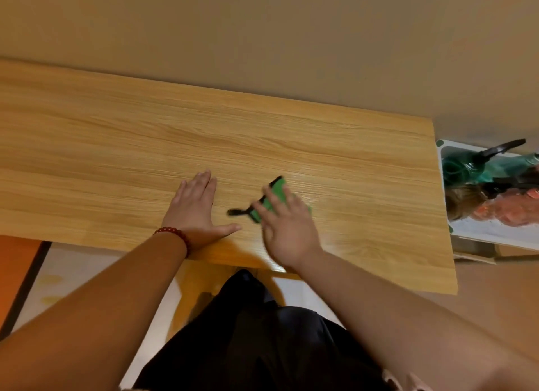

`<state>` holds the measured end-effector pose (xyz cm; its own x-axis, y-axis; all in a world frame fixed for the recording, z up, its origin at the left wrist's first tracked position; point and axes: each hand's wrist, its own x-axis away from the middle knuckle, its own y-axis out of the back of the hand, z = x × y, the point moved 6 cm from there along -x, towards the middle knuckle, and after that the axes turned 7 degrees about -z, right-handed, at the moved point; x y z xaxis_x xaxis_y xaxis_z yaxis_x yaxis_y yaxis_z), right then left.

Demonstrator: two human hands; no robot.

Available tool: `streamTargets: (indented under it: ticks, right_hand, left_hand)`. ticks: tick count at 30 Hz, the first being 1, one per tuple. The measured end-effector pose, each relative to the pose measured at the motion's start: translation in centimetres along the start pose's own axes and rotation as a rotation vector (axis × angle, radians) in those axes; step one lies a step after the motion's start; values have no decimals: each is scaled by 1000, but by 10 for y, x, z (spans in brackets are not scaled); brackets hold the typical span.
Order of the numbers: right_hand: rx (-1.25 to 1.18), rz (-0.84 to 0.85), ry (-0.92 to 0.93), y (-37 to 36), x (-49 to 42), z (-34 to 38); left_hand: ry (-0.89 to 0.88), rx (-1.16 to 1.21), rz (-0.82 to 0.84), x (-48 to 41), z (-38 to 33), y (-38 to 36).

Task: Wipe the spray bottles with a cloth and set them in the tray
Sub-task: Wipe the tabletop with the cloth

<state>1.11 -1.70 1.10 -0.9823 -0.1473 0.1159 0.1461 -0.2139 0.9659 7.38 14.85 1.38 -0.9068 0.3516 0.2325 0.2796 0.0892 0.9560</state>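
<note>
The left hand [194, 208] lies flat on the wooden table [116, 128], palm down. Its fingers are straight and close together, the thumb is spread out to the side, and it holds nothing. On its wrist there is a bracelet of red beads [172, 233].

Just to the right of it is the right hand [287, 230], which is blurred. This hand is on top of the green cloth [275, 192]. Its fingers look straight and a little spread, and they lie on the cloth and do not curl around it. The cloth is on the table under these fingers. Its far corner comes out past the fingertips, and a black strap [237, 212] comes out from its near edge, toward the thumb of the left hand. The left hand does not touch the cloth.

The white tray [495, 233] is well apart from both hands, past the right end of the table and lower than its top. In it lie the spray bottles, on their sides: a green bottle [466, 169] with a black trigger at the far side and an orange-pink bottle [501, 209] nearer. How many bottles are there I cannot tell, because the edge of the picture cuts them.
</note>
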Motion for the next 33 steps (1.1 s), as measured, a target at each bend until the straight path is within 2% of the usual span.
streamTargets:
  ticks: [2,4,9,10,12,15,17,19,22,23,24,25,27,29,30,31,33]
  right_hand:
    - [-11,43,89,-6,-12,23]
    - [23,78,69,-5,-41,17]
    - [23,42,-323,18,-107,-36]
    - [29,33,-343,18,-108,-32]
    - [50,4,-198,12,-104,0]
    - [9,66,298,-10,-78,63]
    - [3,71,410,-8,-83,66]
    - [71,31,307,-2,-111,46]
    - [43,25,-62,12,-148,16]
    - [26,9,-109,14,-152,19]
    - [30,6,-76,13,-151,31]
    - [38,15,34,8,-146,47]
    - [0,58,363,-5,-128,79]
    - [-35,86,559,-8,-119,85]
    - [-37,60,538,-7,-126,77]
    - [-19,15,441,-4,-137,64]
    - [26,-38,100,7,-158,32]
  left_hand:
    - [-18,2,-6,0,7,0]
    - [-15,-12,-13,-3,16,3]
    - [80,16,-21,-13,44,10]
    - [85,22,-8,-15,47,8]
    - [90,36,3,-19,50,6]
    - [67,83,-26,-19,53,6]
    - [33,107,-38,-17,56,9]
    - [3,91,-47,-18,61,12]
    - [26,56,-86,-19,66,17]
    - [46,48,-80,-20,68,17]
    - [57,41,-69,-22,70,15]
    - [61,35,-57,-23,72,14]
    - [52,32,-47,-24,74,12]
    - [38,36,-42,-24,75,12]
    - [33,30,-38,-24,76,12]
    - [28,22,-36,-24,77,12]
    - [24,18,-36,-23,77,12]
